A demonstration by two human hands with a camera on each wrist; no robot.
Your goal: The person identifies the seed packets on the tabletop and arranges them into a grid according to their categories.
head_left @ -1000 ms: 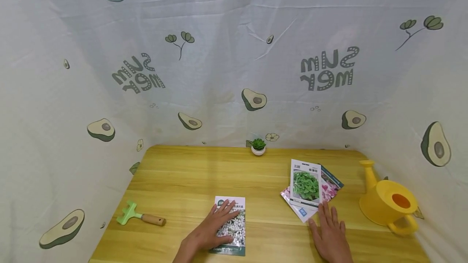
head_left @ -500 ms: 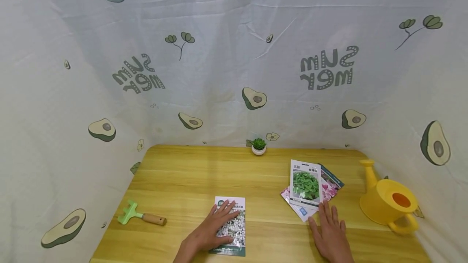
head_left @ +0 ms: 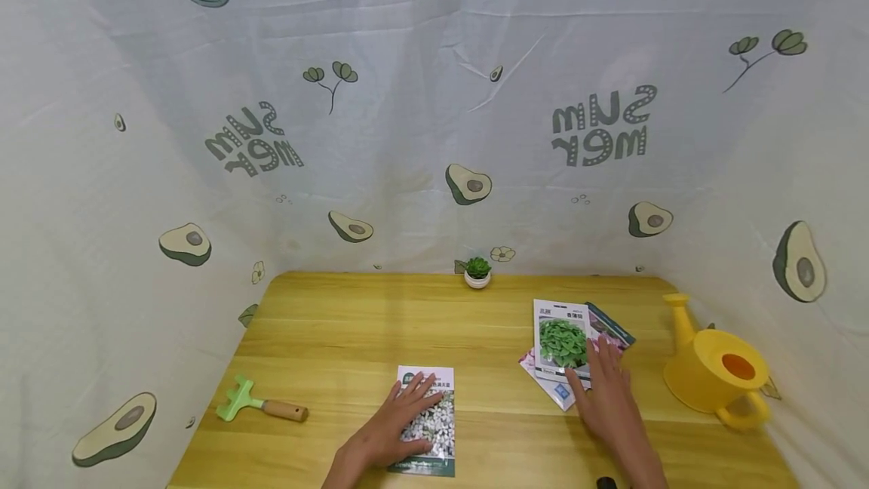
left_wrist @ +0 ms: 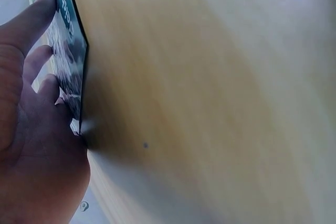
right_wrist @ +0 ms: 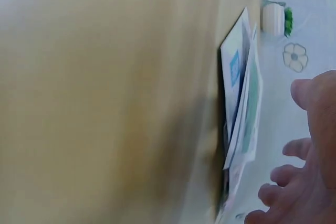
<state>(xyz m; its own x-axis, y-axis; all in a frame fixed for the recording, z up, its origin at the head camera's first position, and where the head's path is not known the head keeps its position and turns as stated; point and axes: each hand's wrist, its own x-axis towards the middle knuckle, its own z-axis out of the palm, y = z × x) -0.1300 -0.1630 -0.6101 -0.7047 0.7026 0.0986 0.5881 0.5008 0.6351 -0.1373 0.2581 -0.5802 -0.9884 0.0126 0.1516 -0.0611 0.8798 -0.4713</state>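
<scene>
Head view: two hands over a wooden bench [head_left: 353, 323], with a printed cloth [head_left: 400, 149] behind and at both sides.
Left hand [head_left: 394, 427]: laid across the flower packet [head_left: 440, 429], fingers spread; the grip is loose and wide, resting on the packet, with hold of nothing.
Flower packet: flat on the bench, front centre, its picture of white blossoms facing up, partly covered by the hand.
Right hand [head_left: 606, 395]: above the near right edge of the leaf packet [head_left: 562, 339]; its grip is relaxed, fingers apart, with hold of nothing. In the blurred right wrist view the fingertips seem just clear of the packets.
Packet pile: leaf packet on top, pink packet [head_left: 558, 391] slanting out beneath it, dark-edged packet [head_left: 606, 321] showing at the far right.
Can [head_left: 713, 379]: yellow, upright, right of the pile, spout toward the back.
Rake [head_left: 266, 405]: green head, wooden handle, lying at left.
Plant [head_left: 477, 274]: small, white-potted, at the back edge.
</scene>
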